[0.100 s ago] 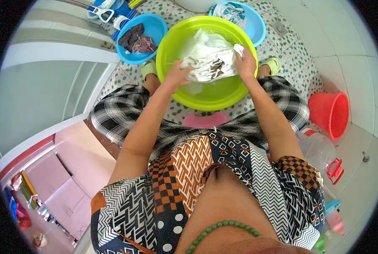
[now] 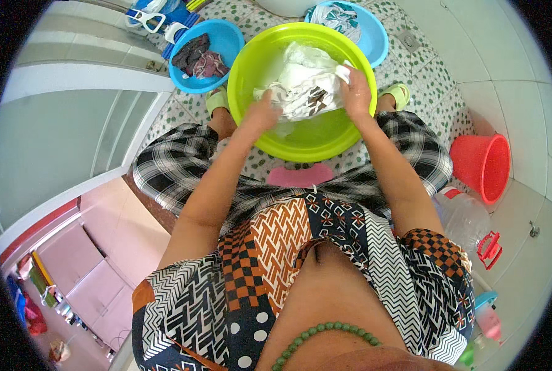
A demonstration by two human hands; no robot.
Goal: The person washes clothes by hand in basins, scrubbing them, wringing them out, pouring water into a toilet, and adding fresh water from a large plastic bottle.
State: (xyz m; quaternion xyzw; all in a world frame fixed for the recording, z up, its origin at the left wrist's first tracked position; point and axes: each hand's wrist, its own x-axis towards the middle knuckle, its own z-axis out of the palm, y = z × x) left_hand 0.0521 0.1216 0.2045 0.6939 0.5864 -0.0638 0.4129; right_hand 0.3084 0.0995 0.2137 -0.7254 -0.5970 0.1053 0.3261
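Observation:
A wet white garment with a dark brown print is bunched over water in a large lime-green basin between my feet. My left hand is closed on the garment's near left edge, its fingers partly hidden by the cloth. On the other side my right hand grips a twisted fold of it, and a bit of white cloth sticks out above the thumb. The far part of the garment lies in the water.
Blue basins hold clothes: one with dark and maroon cloth at far left, another with white-and-teal cloth at far right. A red bucket and a clear plastic jug stand right. A glass-panelled door is left; a pink stool shows below me.
My left hand has shifted slightly down and its fingers have drawn in on the cloth. The garment is more bunched toward the middle; my right hand has barely moved.

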